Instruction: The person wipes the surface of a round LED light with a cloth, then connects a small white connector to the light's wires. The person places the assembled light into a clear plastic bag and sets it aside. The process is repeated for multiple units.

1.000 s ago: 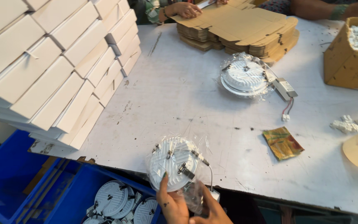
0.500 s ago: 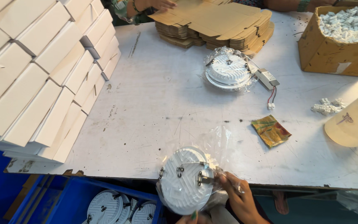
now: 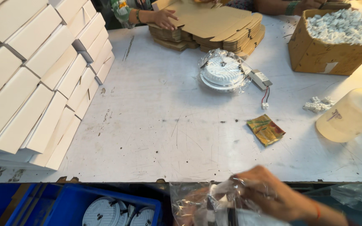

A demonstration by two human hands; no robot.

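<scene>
Below the near edge of the tabletop (image 3: 168, 138), the right hand (image 3: 269, 194) pinches a clear plastic bag (image 3: 197, 203), blurred, with something white inside. Whether the left hand (image 3: 191, 201), dimly seen behind the plastic, grips anything I cannot tell. Just left, a blue crate (image 3: 63, 205) holds round white lamps (image 3: 103, 211). On the tabletop lie a bagged round lamp (image 3: 223, 71) with its wired driver (image 3: 259, 78), a gold wrapper (image 3: 266, 129), stacked white boxes (image 3: 34, 79) and a flat cardboard pile (image 3: 214, 25) touched by another person's hand (image 3: 164, 17)
</scene>
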